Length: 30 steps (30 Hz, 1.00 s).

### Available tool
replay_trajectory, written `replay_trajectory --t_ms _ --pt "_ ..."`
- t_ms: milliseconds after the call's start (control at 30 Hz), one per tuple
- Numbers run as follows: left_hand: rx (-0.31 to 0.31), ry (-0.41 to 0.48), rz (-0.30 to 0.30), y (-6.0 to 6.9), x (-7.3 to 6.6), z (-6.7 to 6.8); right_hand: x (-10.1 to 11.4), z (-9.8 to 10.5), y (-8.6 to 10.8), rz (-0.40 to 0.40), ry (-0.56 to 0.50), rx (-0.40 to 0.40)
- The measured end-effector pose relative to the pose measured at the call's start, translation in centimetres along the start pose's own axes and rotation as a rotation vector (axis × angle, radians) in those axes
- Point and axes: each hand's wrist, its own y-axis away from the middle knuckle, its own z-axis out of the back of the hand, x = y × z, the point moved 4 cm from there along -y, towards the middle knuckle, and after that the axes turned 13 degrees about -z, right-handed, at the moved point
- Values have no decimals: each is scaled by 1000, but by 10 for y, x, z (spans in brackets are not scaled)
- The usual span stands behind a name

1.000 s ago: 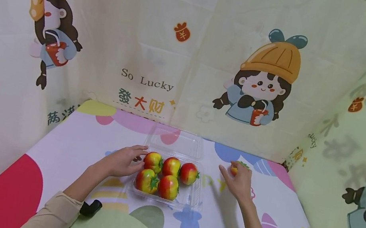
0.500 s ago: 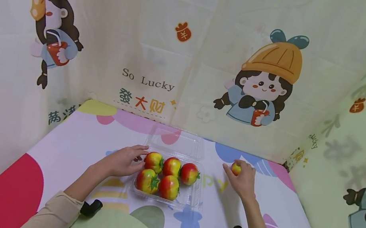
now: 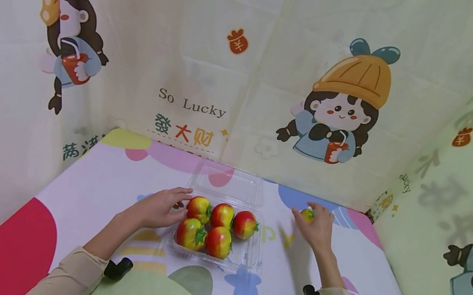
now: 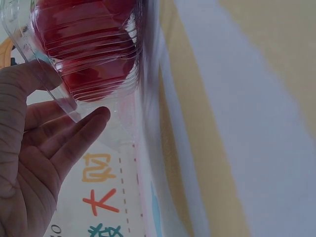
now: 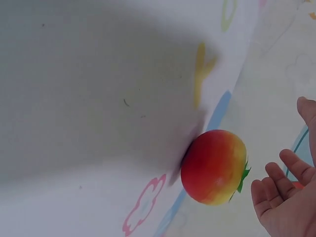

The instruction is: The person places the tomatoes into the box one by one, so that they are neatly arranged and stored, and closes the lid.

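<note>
A clear plastic box [image 3: 244, 258] sits on the table holding several red-and-yellow tomatoes [image 3: 218, 242] with green leafy tops. My left hand [image 3: 159, 206] is at its left side; in the left wrist view the thumb and fingers [image 4: 81, 140] pinch the box's thin rim. One more tomato [image 5: 213, 168] lies on the table to the right of the box, its green top facing away in the right wrist view. Over it is my right hand [image 3: 317, 228], fingers spread and, in the right wrist view, apart from the tomato. In the head view that hand partly hides the tomato.
The box's clear lid [image 3: 225, 185] lies folded back behind it. Printed cloth [image 3: 259, 68] walls in the table at the back and sides. A patterned cover [image 3: 139, 277] spreads over the tabletop. Dark wrist cameras [image 3: 118, 269] sit at both cuffs.
My right hand has shifted slightly right and back around the lone tomato, whose green top has turned in the head view. The left hand and the box stay in place.
</note>
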Motion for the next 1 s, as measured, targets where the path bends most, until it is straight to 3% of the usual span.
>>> replay_trajectory --t_ms 367,1000 --pt "7 4 -1 0 1 -2 -13 -5 -6 -150 21 125" --pt "12 -1 18 0 2 -1 -28 -5 -9 -171 82 114"
